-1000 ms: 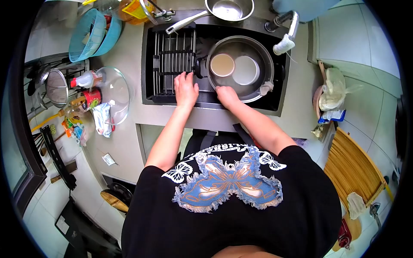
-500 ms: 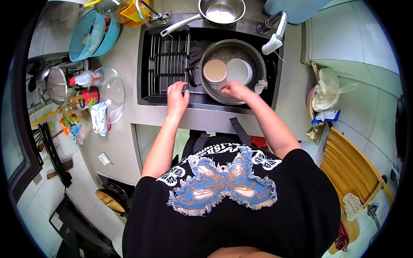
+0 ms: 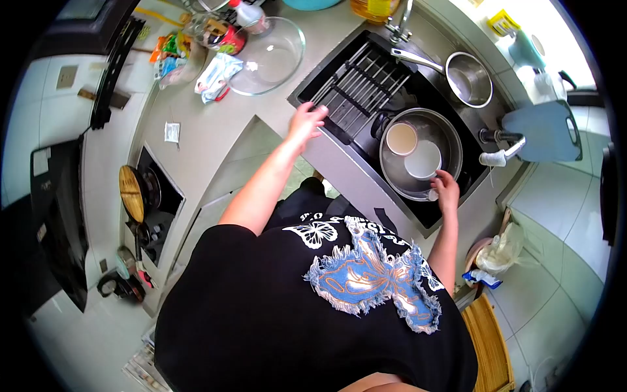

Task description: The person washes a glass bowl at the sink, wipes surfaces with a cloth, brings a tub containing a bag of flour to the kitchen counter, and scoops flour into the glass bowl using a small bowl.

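Note:
A wide steel pot point(image 3: 456, 140) sits in the black sink. In it are a beige-lined cup or small bowl point(image 3: 401, 139) and a white bowl point(image 3: 423, 161), side by side. My right hand point(image 3: 447, 191) is at the pot's near right rim, fingers curled in, with a small pale cloth point(image 3: 432, 195) at my thumb and fingertips. My left hand point(image 3: 306, 125) hovers by the sink's near left corner, fingers spread and holding nothing. Close to it, a metal drying rack point(image 3: 366, 85) lies across the left of the sink.
A long-handled saucepan point(image 3: 469, 80) stands behind the sink, near the faucet point(image 3: 509, 145) and a blue cutting board point(image 3: 545, 134). On the left counter are a large glass bowl point(image 3: 277, 62), a plastic packet point(image 3: 219, 75), a red-labelled jar point(image 3: 230, 40) and a small white sachet point(image 3: 172, 132).
My view has turned toward the left counter. My right hand has moved from above the pot's near side to the cloth at its rim. My left hand remains near the sink edge.

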Demonstrator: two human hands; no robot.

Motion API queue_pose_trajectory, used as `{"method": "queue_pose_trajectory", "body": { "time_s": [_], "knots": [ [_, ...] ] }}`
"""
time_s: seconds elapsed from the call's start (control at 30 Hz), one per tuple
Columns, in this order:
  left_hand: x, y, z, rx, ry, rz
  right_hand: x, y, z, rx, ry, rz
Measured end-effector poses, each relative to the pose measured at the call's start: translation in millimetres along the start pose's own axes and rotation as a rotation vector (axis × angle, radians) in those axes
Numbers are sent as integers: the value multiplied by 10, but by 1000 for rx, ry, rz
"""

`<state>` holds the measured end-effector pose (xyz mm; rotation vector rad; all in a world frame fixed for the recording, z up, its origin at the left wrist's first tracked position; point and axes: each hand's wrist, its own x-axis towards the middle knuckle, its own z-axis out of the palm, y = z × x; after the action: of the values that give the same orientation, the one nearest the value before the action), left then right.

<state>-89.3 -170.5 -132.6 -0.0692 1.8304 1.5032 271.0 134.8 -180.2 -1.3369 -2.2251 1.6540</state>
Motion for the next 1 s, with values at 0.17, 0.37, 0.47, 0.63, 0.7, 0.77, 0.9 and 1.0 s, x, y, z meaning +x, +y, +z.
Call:
{"method": "queue_pose_trajectory", "body": {
  "time_s": [0.17,0.37,0.47,0.63,0.7,0.77,0.9,1.0],
  "knots": [
    [184,173,-875,-948,95,-174,-68,-442,509,-84,-125,-128],
    [908,76,-1441,-1209,-265,-373,-338,-1149,882,-256,-171,-195],
    [964,157,-1372,-1040,-225,-243,-450,-1281,1047,-283,-155,-190],
    [904,124,-1405,-1039,-202,-113,-520,-1437,1350,-299,-157,-182],
    [759,113,-1433,-1012,-163,-154,-571,-1572,1447,-317,-157,-202],
    [445,173,-1510,-999,-120,-210,-653,-1714,1510,-334,-157,-223],
    [-39,-25,-1845,-832,-298,-80,-734,-1846,1621,-352,-173,-191],
    [-563,-110,-2210,-745,-272,-173,-697,-1882,1693,-440,-181,-256]
  ]
}}
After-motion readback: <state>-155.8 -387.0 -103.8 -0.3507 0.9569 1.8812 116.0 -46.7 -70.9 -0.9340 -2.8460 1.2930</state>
